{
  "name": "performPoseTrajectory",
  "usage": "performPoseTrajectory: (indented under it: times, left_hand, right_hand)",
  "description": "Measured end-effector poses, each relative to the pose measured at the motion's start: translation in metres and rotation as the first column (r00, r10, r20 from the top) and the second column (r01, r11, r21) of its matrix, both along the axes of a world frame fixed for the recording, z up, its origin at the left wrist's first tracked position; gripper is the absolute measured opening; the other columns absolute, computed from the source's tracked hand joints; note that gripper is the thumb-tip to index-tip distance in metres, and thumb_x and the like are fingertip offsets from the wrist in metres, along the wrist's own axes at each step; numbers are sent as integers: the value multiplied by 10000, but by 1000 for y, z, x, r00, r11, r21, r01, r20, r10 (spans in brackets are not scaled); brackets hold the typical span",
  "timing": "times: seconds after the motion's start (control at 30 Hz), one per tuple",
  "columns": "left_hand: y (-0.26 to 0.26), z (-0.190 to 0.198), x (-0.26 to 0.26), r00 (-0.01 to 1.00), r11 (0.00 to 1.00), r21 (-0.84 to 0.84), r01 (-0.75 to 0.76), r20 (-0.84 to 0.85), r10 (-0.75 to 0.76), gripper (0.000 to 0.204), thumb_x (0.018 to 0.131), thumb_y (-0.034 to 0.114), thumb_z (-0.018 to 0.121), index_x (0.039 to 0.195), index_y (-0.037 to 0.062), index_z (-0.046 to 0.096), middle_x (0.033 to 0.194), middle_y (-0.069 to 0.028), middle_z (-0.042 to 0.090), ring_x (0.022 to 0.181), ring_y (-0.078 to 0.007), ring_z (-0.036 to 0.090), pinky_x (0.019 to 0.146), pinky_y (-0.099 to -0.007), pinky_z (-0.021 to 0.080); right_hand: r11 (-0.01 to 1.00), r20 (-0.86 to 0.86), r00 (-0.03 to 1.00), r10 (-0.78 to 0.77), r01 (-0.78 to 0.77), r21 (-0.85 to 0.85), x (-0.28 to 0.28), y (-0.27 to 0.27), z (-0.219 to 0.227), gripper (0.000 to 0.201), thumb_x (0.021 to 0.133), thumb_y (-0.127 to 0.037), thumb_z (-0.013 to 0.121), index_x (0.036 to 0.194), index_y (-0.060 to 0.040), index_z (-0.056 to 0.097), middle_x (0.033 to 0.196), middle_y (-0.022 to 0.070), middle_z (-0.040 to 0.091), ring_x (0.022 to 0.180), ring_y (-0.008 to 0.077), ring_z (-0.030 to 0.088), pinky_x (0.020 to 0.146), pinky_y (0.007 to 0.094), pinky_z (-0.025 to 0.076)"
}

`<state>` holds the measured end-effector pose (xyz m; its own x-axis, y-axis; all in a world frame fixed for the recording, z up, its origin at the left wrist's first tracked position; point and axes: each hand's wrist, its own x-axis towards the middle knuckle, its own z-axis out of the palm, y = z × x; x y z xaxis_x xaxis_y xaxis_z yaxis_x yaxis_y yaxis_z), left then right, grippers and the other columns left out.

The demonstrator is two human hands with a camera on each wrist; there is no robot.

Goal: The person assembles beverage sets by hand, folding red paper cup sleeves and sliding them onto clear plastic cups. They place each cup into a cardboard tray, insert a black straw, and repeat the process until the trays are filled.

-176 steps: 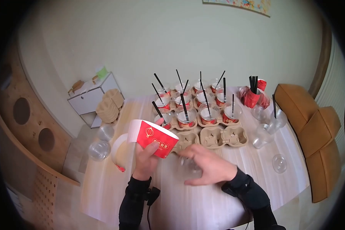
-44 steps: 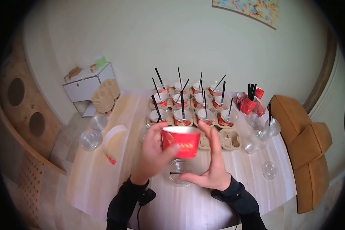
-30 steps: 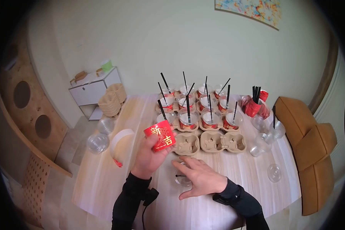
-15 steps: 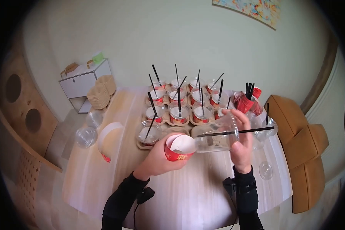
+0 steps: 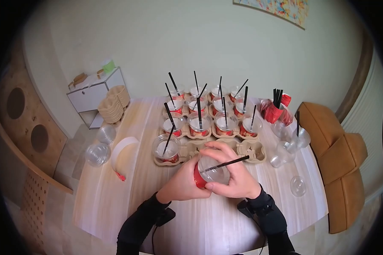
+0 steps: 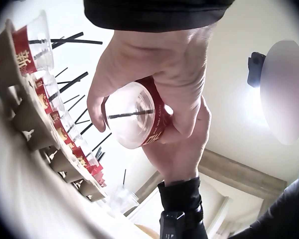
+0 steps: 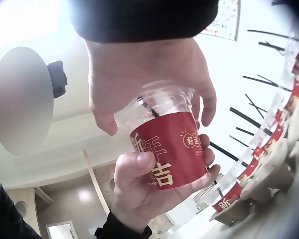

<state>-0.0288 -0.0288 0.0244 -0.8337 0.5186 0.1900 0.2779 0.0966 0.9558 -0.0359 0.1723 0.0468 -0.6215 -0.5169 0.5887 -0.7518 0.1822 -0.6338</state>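
Above the table's middle, both hands hold a clear plastic cup [image 5: 217,175] with a domed lid and a black straw [image 5: 234,162]. A red paper sleeve [image 7: 172,149] with gold lettering wraps the cup's lower part. My left hand [image 5: 181,182] grips the sleeve, thumb across its printed side in the right wrist view. From the other side, my right hand [image 5: 240,178] curls round the cup's lid end. The left wrist view looks at the cup's clear bottom [image 6: 132,117] inside the sleeve. Just beyond, a finished-looking sleeved cup [image 5: 167,148] stands in a pulp cup carrier [image 5: 252,159].
Rows of sleeved cups with straws [image 5: 200,123] stand in carriers behind. Clear lids [image 5: 98,154] and a white paper strip [image 5: 122,148] lie left, stacked carriers [image 5: 111,111] farther back. At right are a straw holder [image 5: 273,112], clear cups [image 5: 287,153] and a loose lid [image 5: 298,186].
The right hand has lifted the clear cup from the table, tilted it toward the left hand's sleeve, and the cup now sits inside the sleeve. Both hands have come together.
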Motion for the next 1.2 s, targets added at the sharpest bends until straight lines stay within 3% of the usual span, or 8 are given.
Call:
performPoseTrajectory:
  times: [0.2, 0.27, 0.33, 0.4, 0.6, 0.93, 1.1, 1.2]
  left_hand:
    - [-7, -12, -10, 997, 998, -62, 5, -76, -9, 911, 682, 196, 863, 1429, -21, 389, 1268, -142, 590, 1162, -204, 590, 980, -362, 478]
    - [-17, -10, -10, 984, 994, 27, -104, -144, 107, 1023, 677, 253, 905, 1486, -18, 339, 1340, -168, 544, 1254, -222, 532, 1024, -382, 454]
    - [-33, 0, -14, 977, 990, 18, -139, -159, 140, 990, 751, 233, 872, 1515, -20, 295, 1379, -182, 510, 1316, -225, 479, 1053, -390, 434]
    - [-44, 3, -21, 946, 937, 186, -297, -77, 315, 705, 872, 120, 731, 1462, -28, 374, 1301, -149, 547, 1243, -188, 524, 1023, -342, 454]
    - [-54, 7, -25, 942, 889, 336, -312, -10, 335, 288, 946, -16, 510, 1225, -43, 573, 1070, -59, 635, 1034, -119, 607, 953, -252, 471]
    - [-45, 5, -22, 962, 922, 288, -260, -9, 274, 248, 940, -39, 500, 1176, -33, 574, 1024, -46, 615, 956, -98, 587, 846, -229, 477]
    - [-40, -1, -19, 976, 935, 286, -210, 9, 216, 238, 937, -36, 531, 1171, -27, 573, 1026, -41, 609, 969, -93, 585, 857, -234, 477]
    - [-34, 1, -14, 985, 963, 211, -170, -7, 175, 244, 936, -29, 543, 1178, -28, 571, 1028, -45, 615, 966, -98, 592, 867, -242, 480]
  right_hand:
    - [996, -19, 998, -65, 64, -58, -10, 4, -9, 682, 738, -248, 807, 1347, -58, 564, 1326, 194, 529, 1232, 363, 535, 1050, 435, 419]
    - [993, -44, 994, -98, 95, -73, -17, 8, -9, 670, 738, -229, 809, 1338, -56, 567, 1298, 186, 544, 1228, 344, 539, 1043, 428, 423]
    - [980, -2, 984, -181, 180, -89, -30, 11, -13, 652, 743, -225, 805, 1327, -51, 573, 1286, 177, 547, 1211, 333, 548, 1033, 425, 429]
    - [971, 5, 974, -225, 224, -79, -44, 4, -13, 665, 735, -249, 813, 1320, -43, 574, 1270, 183, 549, 1201, 341, 549, 1027, 423, 436]
    - [935, -126, 953, -276, 296, 193, -75, -27, -26, 720, 740, -373, 801, 1339, -47, 573, 1307, 211, 516, 1206, 370, 546, 1024, 416, 450]
    - [843, -229, 896, -380, 437, 312, -88, -50, -82, 749, 728, -494, 763, 1305, -44, 605, 1230, 224, 536, 1144, 396, 546, 962, 461, 484]
    - [852, -247, 889, -385, 445, 276, -79, -40, -77, 822, 768, -522, 758, 1379, -26, 521, 1349, 235, 484, 1278, 415, 434, 1065, 519, 354]
    - [859, -257, 872, -416, 470, 203, -65, -2, -51, 805, 787, -502, 745, 1382, -11, 515, 1373, 246, 476, 1284, 413, 443, 1073, 501, 356]
